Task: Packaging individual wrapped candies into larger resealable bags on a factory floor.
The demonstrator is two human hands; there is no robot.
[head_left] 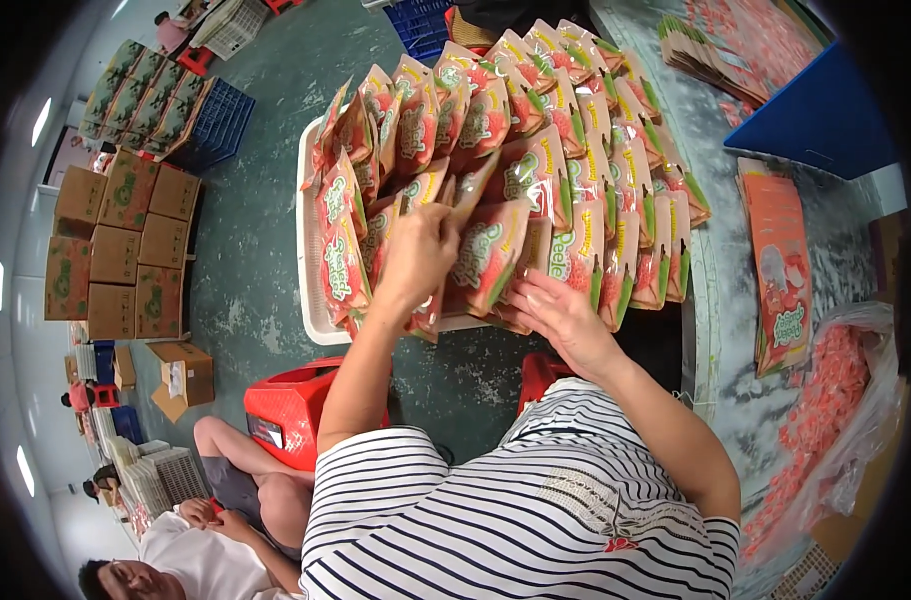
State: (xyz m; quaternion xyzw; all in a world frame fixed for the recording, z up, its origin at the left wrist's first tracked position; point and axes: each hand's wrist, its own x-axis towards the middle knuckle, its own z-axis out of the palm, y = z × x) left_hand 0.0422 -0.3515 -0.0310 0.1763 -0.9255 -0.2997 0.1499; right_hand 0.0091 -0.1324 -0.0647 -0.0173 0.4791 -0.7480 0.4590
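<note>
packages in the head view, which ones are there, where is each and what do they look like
Pouches: red and green, overlapping rows on a white tray; left hand grips one, right hand rests on the front row.
Flat pouches: orange, stacked at right.
Cardboard boxes: brown with green prints, stacked far left.

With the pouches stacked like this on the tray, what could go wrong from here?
1. The leaning rows of red-and-green printed snack pouches overlap loosely, so the left hand, gripping one pouch, might topple its neighbours.
2. The white plastic tray looks overfull; pouches near its front edge, by the right hand, could slip onto the grey-green floor.
</note>
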